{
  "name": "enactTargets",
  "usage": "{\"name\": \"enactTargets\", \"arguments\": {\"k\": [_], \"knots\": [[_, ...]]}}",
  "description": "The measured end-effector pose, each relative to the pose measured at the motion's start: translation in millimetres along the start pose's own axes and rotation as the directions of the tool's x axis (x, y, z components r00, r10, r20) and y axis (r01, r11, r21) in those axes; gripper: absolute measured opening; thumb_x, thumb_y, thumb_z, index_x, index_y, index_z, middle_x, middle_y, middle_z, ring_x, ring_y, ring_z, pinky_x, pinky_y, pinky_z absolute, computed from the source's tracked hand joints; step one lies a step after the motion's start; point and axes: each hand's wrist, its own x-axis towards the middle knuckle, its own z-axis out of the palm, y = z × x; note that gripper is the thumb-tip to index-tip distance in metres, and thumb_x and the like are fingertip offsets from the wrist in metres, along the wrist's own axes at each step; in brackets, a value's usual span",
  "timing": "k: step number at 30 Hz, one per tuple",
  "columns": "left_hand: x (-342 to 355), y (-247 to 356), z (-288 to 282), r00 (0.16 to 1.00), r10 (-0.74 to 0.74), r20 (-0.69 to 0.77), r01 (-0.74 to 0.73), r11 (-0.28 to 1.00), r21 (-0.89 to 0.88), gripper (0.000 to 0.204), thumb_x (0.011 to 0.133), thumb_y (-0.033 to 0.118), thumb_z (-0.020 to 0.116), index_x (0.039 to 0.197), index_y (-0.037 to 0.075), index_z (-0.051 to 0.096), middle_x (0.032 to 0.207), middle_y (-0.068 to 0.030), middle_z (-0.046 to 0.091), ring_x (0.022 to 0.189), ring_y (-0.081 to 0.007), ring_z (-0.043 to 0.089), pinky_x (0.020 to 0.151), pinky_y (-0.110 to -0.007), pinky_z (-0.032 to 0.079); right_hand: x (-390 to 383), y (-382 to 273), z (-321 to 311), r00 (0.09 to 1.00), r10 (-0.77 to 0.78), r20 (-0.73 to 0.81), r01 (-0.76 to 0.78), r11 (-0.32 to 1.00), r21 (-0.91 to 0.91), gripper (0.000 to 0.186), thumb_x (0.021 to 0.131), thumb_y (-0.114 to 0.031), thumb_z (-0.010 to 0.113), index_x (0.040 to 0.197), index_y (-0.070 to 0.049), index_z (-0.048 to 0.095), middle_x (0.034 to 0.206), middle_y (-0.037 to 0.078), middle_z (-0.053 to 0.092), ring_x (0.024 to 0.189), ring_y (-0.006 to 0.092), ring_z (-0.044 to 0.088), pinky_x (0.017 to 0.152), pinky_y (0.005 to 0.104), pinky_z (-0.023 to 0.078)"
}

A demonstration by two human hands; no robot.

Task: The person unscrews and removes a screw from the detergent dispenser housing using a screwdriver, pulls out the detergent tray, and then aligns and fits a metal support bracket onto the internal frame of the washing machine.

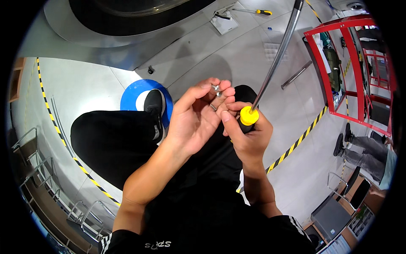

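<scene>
My left hand [191, 122] is turned palm up with its fingers curled around a few small silver screws [218, 89]. Two of these sit by the fingertips, and another small metal piece [213, 107] lies on the fingers lower down. Close beside it, my right hand [253, 142] is wrapped around the yellow and black handle of a screwdriver [248, 115]. Its long metal shaft points up and away, past the top of the view, so the tip is out of sight. The fingertips of both hands almost meet.
A large grey machine [97, 53] with a dark rounded opening stands at far left. On the floor lie another screwdriver [264, 12], a white tray [225, 24], a clear compartment box [275, 51] and a metal bar [296, 75]. A red-framed cabinet [355, 63] and a person's legs [367, 148] are at right.
</scene>
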Motion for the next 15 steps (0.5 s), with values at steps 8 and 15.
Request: {"name": "enactTargets", "arguments": {"k": [8,15], "knots": [[-2.7,0.3,-8.2,0.998,0.04,0.039,-0.043,0.996,0.075,0.02,0.083,0.012,0.055,0.098,-0.001,0.057,0.1,-0.0126,0.059,0.096,-0.0218,0.057,0.09,-0.034,0.045,0.8,-12.5,0.4,0.996,0.085,0.013,-0.085,0.99,0.11,0.015,0.072,0.001,0.071,0.085,0.001,0.062,0.076,0.002,0.064,0.068,0.0063,0.059,0.062,0.0198,0.047],[-9.2,-6.1,-0.3,0.998,0.051,0.049,-0.051,0.999,-0.002,0.019,0.085,0.012,0.05,0.096,0.0,0.059,0.118,-0.0165,0.055,0.115,-0.0274,0.051,0.1,-0.039,0.039,1.5,0.0,0.4,0.999,-0.021,-0.028,0.023,0.999,0.04,0.017,0.07,0.002,0.072,0.083,0.0,0.062,0.076,0.003,0.064,0.069,0.0072,0.058,0.063,0.021,0.046]]}}
